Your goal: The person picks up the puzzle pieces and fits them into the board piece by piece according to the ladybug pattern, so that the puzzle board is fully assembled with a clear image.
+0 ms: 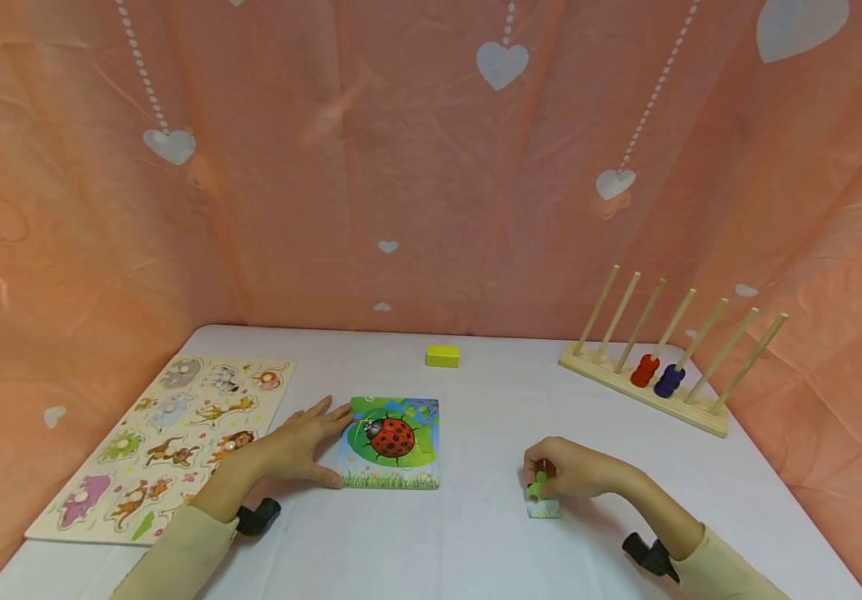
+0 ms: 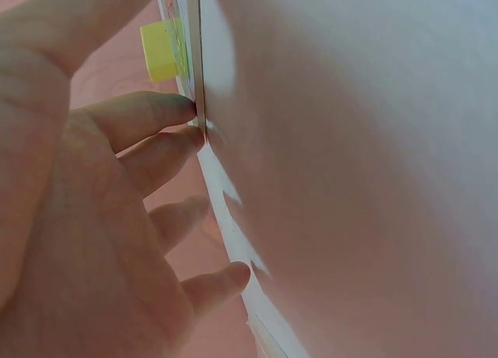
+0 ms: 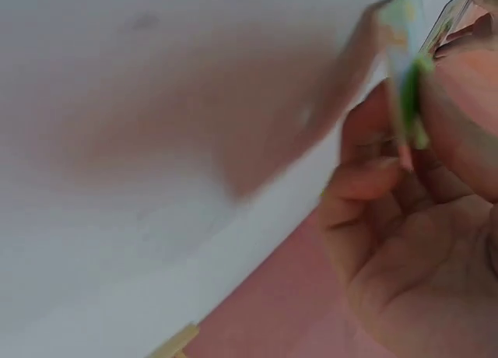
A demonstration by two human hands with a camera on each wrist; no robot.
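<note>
A square ladybug puzzle (image 1: 393, 467) lies flat on the white table in the head view. My left hand (image 1: 299, 446) is at its left side with fingers spread, the fingertips at the upper left edge and the thumb by the lower left corner. In the left wrist view, fingertips (image 2: 184, 107) touch the puzzle's edge. To the right, my right hand (image 1: 577, 468) pinches a small green and white jigsaw piece (image 1: 543, 508) between thumb and fingers. The right wrist view has this piece (image 3: 398, 31) tilted and blurred; the fingers partly cover it.
An animal peg puzzle board (image 1: 198, 417) lies at the left, partly behind my left forearm. A yellow block (image 1: 442, 357) sits at the back. At the back right stands a wooden peg rack (image 1: 596, 367) with red beads (image 1: 644, 371) and dark blue beads (image 1: 669, 381).
</note>
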